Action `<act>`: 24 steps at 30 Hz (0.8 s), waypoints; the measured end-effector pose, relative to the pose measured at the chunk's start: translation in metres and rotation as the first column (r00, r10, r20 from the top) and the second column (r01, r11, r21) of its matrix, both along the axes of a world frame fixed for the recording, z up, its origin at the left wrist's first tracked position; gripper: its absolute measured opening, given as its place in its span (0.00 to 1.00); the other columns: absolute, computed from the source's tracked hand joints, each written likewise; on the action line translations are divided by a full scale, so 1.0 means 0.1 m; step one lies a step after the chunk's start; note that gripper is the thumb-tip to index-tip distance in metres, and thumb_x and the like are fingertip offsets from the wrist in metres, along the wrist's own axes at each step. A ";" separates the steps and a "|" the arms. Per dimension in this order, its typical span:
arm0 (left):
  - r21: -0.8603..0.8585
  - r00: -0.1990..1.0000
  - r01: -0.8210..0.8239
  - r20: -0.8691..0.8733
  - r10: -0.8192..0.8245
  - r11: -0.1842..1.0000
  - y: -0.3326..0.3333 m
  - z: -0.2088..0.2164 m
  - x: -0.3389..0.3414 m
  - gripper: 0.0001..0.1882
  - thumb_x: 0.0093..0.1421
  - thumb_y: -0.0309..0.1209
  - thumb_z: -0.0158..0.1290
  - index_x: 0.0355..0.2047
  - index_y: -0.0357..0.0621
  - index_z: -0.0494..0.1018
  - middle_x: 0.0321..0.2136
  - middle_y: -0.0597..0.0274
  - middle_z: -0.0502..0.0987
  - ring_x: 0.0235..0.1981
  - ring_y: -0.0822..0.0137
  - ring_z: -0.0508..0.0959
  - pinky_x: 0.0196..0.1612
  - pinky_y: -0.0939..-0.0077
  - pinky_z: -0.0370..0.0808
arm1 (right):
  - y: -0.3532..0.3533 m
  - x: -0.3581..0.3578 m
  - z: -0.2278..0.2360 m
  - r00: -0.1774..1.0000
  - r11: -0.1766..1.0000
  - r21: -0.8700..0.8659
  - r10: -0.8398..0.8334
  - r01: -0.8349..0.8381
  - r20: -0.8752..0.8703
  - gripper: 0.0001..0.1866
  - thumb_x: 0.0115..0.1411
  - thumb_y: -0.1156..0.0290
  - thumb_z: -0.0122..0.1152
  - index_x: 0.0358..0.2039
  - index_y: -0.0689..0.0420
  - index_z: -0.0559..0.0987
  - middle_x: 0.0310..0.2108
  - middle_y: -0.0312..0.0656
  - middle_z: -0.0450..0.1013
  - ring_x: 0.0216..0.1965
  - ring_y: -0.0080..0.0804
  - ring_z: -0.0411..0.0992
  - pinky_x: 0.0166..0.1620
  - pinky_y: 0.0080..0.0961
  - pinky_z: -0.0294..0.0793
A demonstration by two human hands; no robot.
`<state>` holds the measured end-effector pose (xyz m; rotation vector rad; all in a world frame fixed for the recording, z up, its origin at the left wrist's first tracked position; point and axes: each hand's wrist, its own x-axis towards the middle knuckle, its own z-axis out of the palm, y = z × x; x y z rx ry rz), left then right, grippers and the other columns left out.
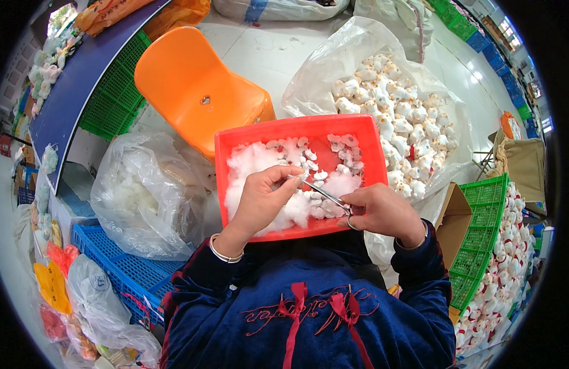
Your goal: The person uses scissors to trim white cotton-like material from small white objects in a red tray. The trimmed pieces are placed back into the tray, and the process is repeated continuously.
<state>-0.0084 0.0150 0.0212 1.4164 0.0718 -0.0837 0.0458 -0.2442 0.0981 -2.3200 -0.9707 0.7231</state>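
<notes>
In front of me sits a red plastic tub point(298, 123). White fluffy stuffing point(246, 163) fills its left side, with another tuft near the lower right. Several small white and grey fabric pieces point(346, 149) are scattered among the stuffing. Over the middle of the tub, my left hand point(266, 198) pinches a small white piece point(301, 174) between thumb and fingers. My right hand point(383, 212) grips scissor-handled metal forceps point(324, 194), its fingers at the loops. The forceps' tips meet the white piece at my left fingertips, and their exact position is hidden.
An orange chair point(195, 92) stands beyond the tub. To the left, a clear bag of stuffing point(136, 197) rests by a blue crate point(121, 261). A large clear bag point(318, 77) of white plush pieces point(402, 126) lies far right. Nearer right stands a green crate point(481, 240).
</notes>
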 end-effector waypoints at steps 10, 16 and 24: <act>0.296 0.766 -0.500 0.590 0.256 0.814 -0.24 -0.10 -0.14 0.08 0.67 0.21 0.58 0.45 0.34 0.80 0.31 0.58 0.83 0.26 0.76 0.78 0.30 0.80 0.76 | 0.53 -0.73 -0.43 0.687 0.758 0.323 -0.218 0.567 -0.693 0.16 0.65 0.66 0.69 0.48 0.64 0.83 0.24 0.27 0.71 0.27 0.12 0.64 0.30 0.17 0.63; -0.171 0.916 -0.340 0.164 0.367 0.925 -0.25 -0.10 -0.23 0.09 0.68 0.21 0.57 0.47 0.31 0.78 0.33 0.59 0.84 0.24 0.78 0.76 0.28 0.83 0.73 | 0.52 -0.78 -0.56 0.910 0.859 0.329 -0.415 0.393 -0.002 0.18 0.57 0.65 0.73 0.45 0.61 0.83 0.24 0.41 0.75 0.24 0.33 0.73 0.30 0.30 0.70; -0.045 0.970 -0.230 0.077 0.233 0.972 -0.08 -0.13 -0.30 0.07 0.68 0.21 0.54 0.44 0.31 0.76 0.33 0.56 0.85 0.22 0.80 0.74 0.27 0.85 0.72 | 0.27 -0.75 -0.40 0.844 0.944 0.093 -0.324 0.315 0.428 0.25 0.50 0.60 0.76 0.48 0.55 0.83 0.39 0.43 0.76 0.46 0.47 0.72 0.49 0.43 0.70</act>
